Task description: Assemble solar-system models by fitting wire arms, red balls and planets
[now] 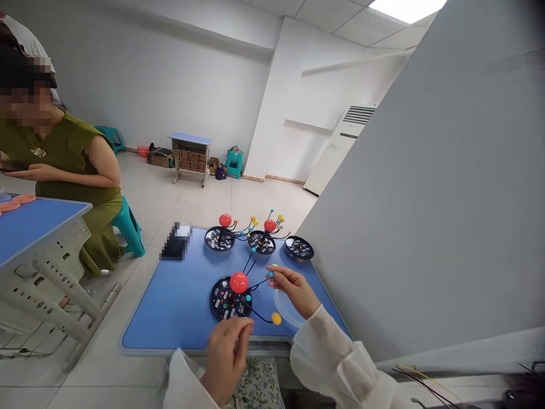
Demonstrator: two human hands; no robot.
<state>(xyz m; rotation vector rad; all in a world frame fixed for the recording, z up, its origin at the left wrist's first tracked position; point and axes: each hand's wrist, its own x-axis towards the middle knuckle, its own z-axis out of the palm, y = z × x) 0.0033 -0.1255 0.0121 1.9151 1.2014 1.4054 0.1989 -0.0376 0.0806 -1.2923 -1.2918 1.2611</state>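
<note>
On the blue table (170, 318) stands a planet model with a round black base (221, 301), a red ball (239, 283) and black curved rods tipped with small balls. My right hand (293, 287) pinches a small blue ball (271, 274) at a rod's end, right of the red ball. In front of the base is my left hand (227, 352), its fingers curled together; what they hold, if anything, is hidden. A yellow ball (276, 318) on a low rod sticks out between my hands. Behind my right hand lies a clear plastic dish (283, 307), partly hidden.
Two more models (219, 240) (261, 243) and a black disc tray (299, 248) line the table's back edge. A pixelated dark object (175, 241) lies at the back left. A grey wall (426, 199) borders the right; a seated person (80, 153) is at the left.
</note>
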